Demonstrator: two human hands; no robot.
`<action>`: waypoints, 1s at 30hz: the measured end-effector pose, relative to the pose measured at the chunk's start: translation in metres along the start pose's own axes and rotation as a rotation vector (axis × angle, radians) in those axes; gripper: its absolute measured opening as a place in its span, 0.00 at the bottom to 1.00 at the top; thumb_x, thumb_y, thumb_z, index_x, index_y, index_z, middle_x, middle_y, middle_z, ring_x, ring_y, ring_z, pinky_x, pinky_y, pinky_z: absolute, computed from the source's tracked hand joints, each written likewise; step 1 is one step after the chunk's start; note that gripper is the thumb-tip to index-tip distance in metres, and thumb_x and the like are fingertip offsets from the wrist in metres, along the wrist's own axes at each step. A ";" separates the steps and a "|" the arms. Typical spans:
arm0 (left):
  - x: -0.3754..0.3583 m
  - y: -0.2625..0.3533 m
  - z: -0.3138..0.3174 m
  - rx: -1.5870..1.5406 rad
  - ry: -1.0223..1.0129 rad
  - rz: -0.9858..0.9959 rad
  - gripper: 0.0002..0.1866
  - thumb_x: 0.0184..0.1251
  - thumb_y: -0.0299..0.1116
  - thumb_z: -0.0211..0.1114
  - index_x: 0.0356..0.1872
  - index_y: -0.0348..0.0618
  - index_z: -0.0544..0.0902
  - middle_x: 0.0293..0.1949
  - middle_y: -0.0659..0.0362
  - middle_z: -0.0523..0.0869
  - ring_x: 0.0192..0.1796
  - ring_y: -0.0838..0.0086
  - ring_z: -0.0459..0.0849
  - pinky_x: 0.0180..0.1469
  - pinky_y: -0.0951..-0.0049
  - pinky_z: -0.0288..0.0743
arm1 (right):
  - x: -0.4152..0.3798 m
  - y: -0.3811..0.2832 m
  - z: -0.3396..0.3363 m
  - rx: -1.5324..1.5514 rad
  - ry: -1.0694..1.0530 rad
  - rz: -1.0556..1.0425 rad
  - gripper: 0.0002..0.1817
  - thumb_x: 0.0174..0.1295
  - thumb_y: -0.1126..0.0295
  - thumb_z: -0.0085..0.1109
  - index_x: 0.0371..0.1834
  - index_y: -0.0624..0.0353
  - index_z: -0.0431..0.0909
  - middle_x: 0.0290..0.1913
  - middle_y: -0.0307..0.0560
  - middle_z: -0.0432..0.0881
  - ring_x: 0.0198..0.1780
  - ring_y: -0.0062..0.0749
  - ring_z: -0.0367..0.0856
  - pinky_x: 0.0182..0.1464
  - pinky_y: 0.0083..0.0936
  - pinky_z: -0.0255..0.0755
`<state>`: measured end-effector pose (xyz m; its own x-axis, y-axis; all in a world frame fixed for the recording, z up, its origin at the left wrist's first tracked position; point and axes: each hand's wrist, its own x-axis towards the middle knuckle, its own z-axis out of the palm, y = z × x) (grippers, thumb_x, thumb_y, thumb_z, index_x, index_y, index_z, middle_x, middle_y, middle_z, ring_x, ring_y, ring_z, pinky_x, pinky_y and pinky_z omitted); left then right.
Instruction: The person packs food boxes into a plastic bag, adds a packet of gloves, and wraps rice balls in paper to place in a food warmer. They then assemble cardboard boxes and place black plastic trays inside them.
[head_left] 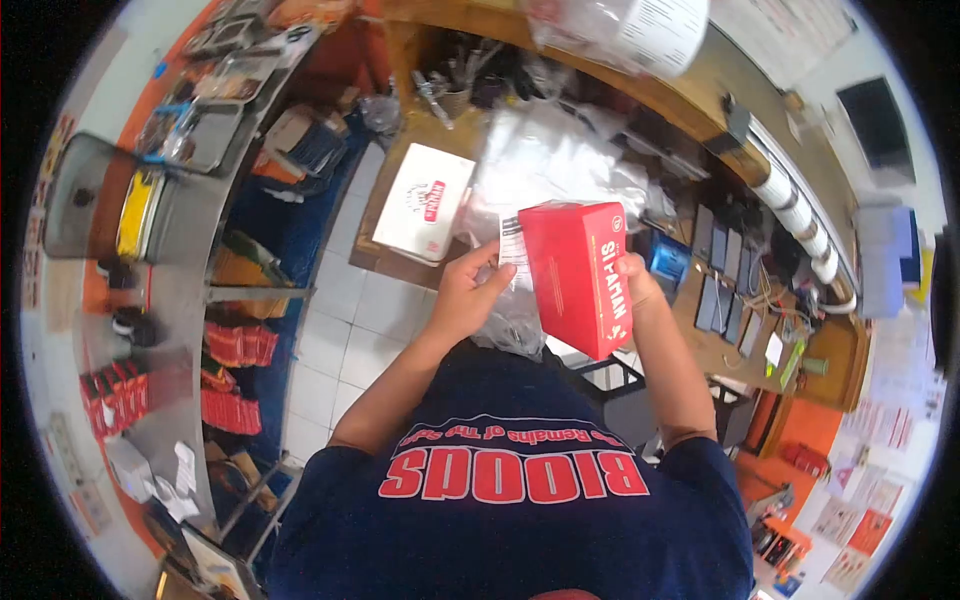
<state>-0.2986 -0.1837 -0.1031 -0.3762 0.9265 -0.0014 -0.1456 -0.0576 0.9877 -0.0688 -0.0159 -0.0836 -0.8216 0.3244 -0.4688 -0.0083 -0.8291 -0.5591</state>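
Note:
A red cardboard box (575, 280) with white lettering is held up in front of my chest. My right hand (641, 290) is closed round its right side, the thumb on the lettered face. At the box's left edge, my left hand (470, 293) pinches a white printed slip (513, 250) between thumb and fingers. The slip lies close beside the box and partly overlaps it in this view. Behind the box, clear plastic bags (550, 150) are heaped on the counter. A white box (425, 203) with a red label sits to the left of them.
Phones (718, 285) and cables lie on the wooden desk (745, 370) at right. A roll of printed labels (665, 30) hangs at the top. Left, a metal shelf (185, 310) carries trays and several red packets (240, 345). White floor tiles (325, 315) show between shelf and counter.

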 end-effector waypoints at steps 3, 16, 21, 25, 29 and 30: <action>0.008 -0.009 0.013 0.125 -0.148 -0.078 0.22 0.70 0.28 0.67 0.64 0.35 0.80 0.39 0.63 0.88 0.43 0.81 0.81 0.51 0.76 0.75 | -0.025 0.016 -0.017 0.161 0.116 -0.097 0.39 0.44 0.60 0.74 0.63 0.63 0.76 0.52 0.56 0.87 0.49 0.45 0.89 0.52 0.41 0.86; 0.012 0.088 0.016 -0.309 -0.149 -0.135 0.39 0.54 0.16 0.70 0.71 0.41 0.70 0.58 0.57 0.75 0.57 0.73 0.78 0.60 0.73 0.73 | -0.097 -0.007 -0.063 0.318 0.133 -0.382 0.39 0.49 0.50 0.69 0.62 0.63 0.77 0.52 0.58 0.87 0.50 0.49 0.88 0.54 0.46 0.85; 0.018 0.051 0.028 0.110 0.115 -0.114 0.31 0.54 0.13 0.62 0.63 0.42 0.73 0.50 0.58 0.80 0.54 0.77 0.79 0.57 0.77 0.73 | -0.118 -0.018 -0.066 0.418 0.058 -0.424 0.35 0.53 0.51 0.67 0.61 0.64 0.78 0.52 0.59 0.87 0.50 0.48 0.89 0.54 0.45 0.85; 0.042 -0.035 0.046 0.066 0.253 -0.478 0.14 0.65 0.32 0.70 0.49 0.40 0.79 0.33 0.64 0.79 0.31 0.82 0.75 0.29 0.78 0.66 | -0.119 0.001 -0.075 0.485 0.041 -0.241 0.33 0.55 0.53 0.66 0.60 0.64 0.78 0.52 0.59 0.87 0.50 0.47 0.89 0.54 0.44 0.85; 0.065 0.006 0.105 -0.054 0.300 -0.577 0.19 0.67 0.45 0.70 0.47 0.41 0.80 0.28 0.67 0.75 0.24 0.86 0.69 0.23 0.80 0.58 | -0.080 0.024 -0.083 0.354 0.161 0.222 0.24 0.64 0.58 0.60 0.57 0.64 0.80 0.48 0.58 0.88 0.43 0.41 0.90 0.49 0.37 0.86; 0.065 0.018 0.110 -0.059 0.227 -0.609 0.21 0.67 0.48 0.70 0.48 0.41 0.80 0.29 0.66 0.76 0.26 0.86 0.71 0.24 0.79 0.59 | -0.067 0.022 -0.062 0.344 0.142 0.294 0.23 0.65 0.57 0.59 0.56 0.63 0.81 0.46 0.56 0.89 0.41 0.40 0.90 0.48 0.35 0.86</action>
<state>-0.2256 -0.0834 -0.0686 -0.3934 0.6984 -0.5978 -0.4414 0.4269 0.7892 0.0211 -0.0274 -0.1066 -0.7318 0.0928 -0.6752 0.0045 -0.9900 -0.1409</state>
